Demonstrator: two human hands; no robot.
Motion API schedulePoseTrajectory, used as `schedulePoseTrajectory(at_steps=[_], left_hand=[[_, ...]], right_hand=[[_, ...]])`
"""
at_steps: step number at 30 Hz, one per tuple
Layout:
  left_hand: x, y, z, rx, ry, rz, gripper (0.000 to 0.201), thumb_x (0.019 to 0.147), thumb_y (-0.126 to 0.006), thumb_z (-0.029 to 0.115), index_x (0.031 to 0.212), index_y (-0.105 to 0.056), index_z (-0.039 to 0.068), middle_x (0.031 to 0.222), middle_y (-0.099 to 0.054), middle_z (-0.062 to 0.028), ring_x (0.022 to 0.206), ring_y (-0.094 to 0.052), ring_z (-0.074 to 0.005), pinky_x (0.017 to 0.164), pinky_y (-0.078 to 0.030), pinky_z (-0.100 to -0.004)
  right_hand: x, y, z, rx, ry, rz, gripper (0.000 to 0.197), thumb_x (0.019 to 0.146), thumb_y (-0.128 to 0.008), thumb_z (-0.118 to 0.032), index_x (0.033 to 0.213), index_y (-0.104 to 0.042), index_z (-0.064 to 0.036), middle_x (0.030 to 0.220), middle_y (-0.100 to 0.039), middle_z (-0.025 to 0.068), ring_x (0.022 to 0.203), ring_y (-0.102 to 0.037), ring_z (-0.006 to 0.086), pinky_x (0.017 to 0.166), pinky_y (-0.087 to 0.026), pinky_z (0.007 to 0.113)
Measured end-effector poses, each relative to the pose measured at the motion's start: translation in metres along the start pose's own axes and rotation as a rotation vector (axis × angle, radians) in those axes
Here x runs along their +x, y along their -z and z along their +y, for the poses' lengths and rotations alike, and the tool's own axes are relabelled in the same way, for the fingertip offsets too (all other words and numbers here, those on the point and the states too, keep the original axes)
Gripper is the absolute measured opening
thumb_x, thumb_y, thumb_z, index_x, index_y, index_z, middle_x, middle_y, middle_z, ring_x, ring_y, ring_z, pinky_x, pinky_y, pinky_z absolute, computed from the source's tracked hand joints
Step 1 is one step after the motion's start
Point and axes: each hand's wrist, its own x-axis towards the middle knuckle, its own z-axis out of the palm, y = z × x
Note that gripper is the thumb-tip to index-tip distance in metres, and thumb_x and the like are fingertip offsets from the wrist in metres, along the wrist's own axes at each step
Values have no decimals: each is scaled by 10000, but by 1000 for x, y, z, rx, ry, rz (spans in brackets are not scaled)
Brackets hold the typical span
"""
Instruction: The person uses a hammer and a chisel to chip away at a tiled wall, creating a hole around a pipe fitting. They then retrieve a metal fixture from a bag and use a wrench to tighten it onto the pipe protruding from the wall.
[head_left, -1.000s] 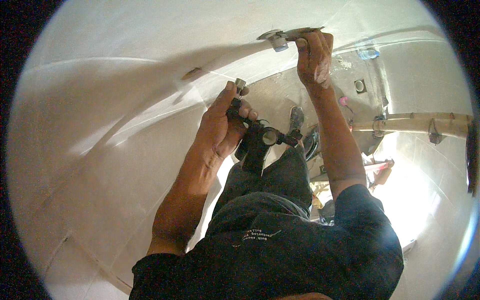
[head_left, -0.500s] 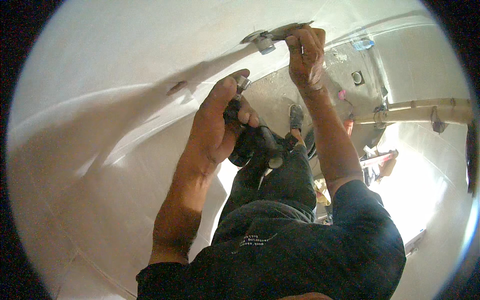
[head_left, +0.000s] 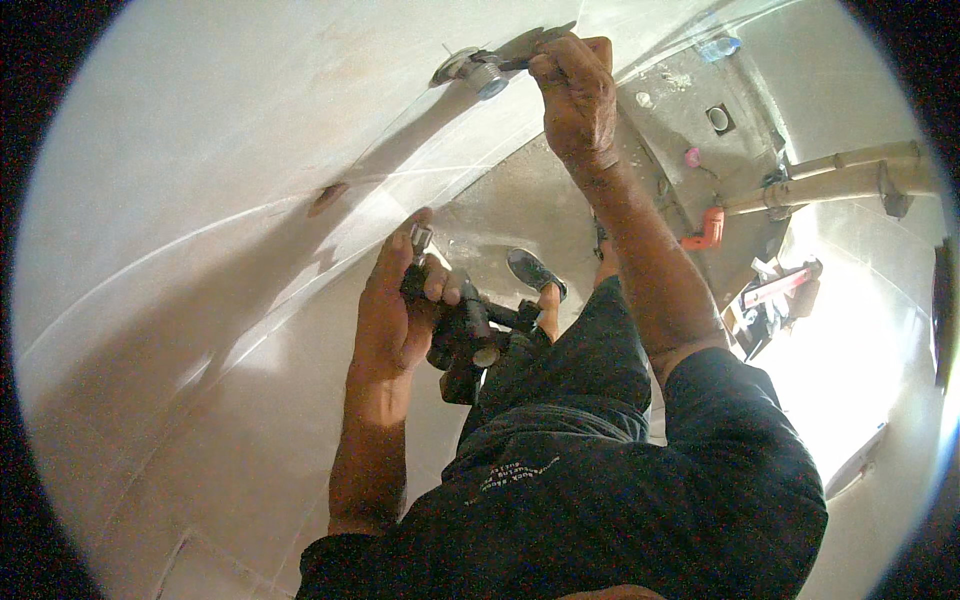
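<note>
In my left hand (head_left: 385, 315) is a bulky black device (head_left: 464, 315) with a shiny metal end near my thumb. My fingers wrap round it; its exact kind is unclear. Up at the pale wall (head_left: 260, 120), my right hand (head_left: 580, 105) grips a trowel-like tool, its flat dark blade (head_left: 532, 42) pointing left and a brown handle end beside my knuckles. Close to that blade, a round metal pipe fitting (head_left: 487, 80) with a short stub sticks out from the wall. Lower along the same wall is a small brownish hole (head_left: 327, 198).
On the floor (head_left: 500, 205) is my shoe (head_left: 535, 273). To the right are a white round pipe opening (head_left: 718, 118), an orange-red elbow-shaped piece (head_left: 708, 230), a pink bit (head_left: 692, 156) and a clear bottle (head_left: 718, 48). Wooden poles (head_left: 850, 183) jut in; bright light and clutter lie below.
The view has shifted, and both hands appear further left. My left hand, with the black device, sits lower from the wall fitting. The right hand still holds its blade beside the fitting.
</note>
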Motion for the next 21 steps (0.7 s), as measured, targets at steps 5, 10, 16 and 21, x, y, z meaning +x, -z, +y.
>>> schedulePoseTrajectory(at_steps=[5, 10, 16, 21], left_hand=[[-11, 23, -10, 22, 17, 91, 508, 1036, -587, 450, 1384, -540, 83, 682, -486, -13, 679, -535, -198, 687, -458, -341], [-14, 22, -12, 55, 3, 130, 485, 1041, -577, 444, 1347, -559, 68, 673, -495, -13, 683, -543, -194, 686, -460, -346], [-8, -13, -5, 110, 54, 144, 484, 1063, -523, 462, 1102, -646, -4, 616, -464, -17, 611, -491, -187, 639, -428, -343], [17, -29, -8, 37, 14, -98, 509, 1041, -550, 496, 1035, -642, -5, 574, -450, -19, 564, -482, -181, 624, -431, -350]], right_hand=[[-8, -3, -12, 45, -104, 2, 159, 975, -599, -210, 902, -700, -111, 923, -701, 40, 870, -553, 266, 868, -402, 403], [-13, -2, -5, 29, -126, -40, 121, 968, -635, -176, 965, -668, -60, 910, -662, 50, 906, -479, 263, 843, -437, 390], [10, 28, 20, -152, 176, -132, 143, 845, -736, -5, 968, -676, -47, 965, -669, 90, 935, -534, 308, 847, -467, 399], [43, 87, 1, -272, 159, -291, 72, 916, -705, -128, 980, -720, -98, 879, -698, 82, 823, -682, 296, 706, -548, 409]])
